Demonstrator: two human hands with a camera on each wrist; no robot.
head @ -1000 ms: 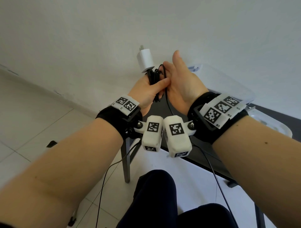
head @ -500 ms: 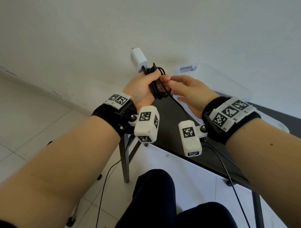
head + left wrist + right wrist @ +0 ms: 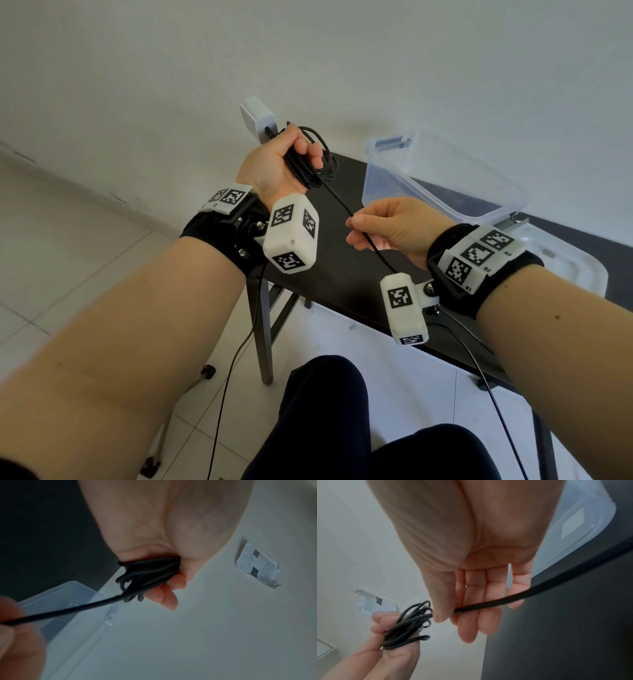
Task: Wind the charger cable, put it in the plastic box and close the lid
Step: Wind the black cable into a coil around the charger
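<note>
Left hand (image 3: 274, 164) is raised off the desk's (image 3: 346, 274) left corner, fingers (image 3: 169, 599) curled tight round the coil (image 3: 313, 164) of black cable (image 3: 337, 200). White charger (image 3: 258, 118) sticks up past the hand, clear of everything but the wall (image 3: 308, 51) behind.

Right hand (image 3: 394, 224) is lower and to the right, thumb and forefinger pinching the loose run of cable; the other fingers (image 3: 485, 601) lie nearly straight. The run is taut between the hands, then drops past the right wrist and over the desk's near edge.

Box (image 3: 442, 178) is open on the desk just beyond the right hand, near the wall, tilted with its mouth facing the hands. Lid (image 3: 568, 270) lies flat at the right, partly behind the wrist.

Open air under both hands; knees (image 3: 325, 394) below the desk edge.
</note>
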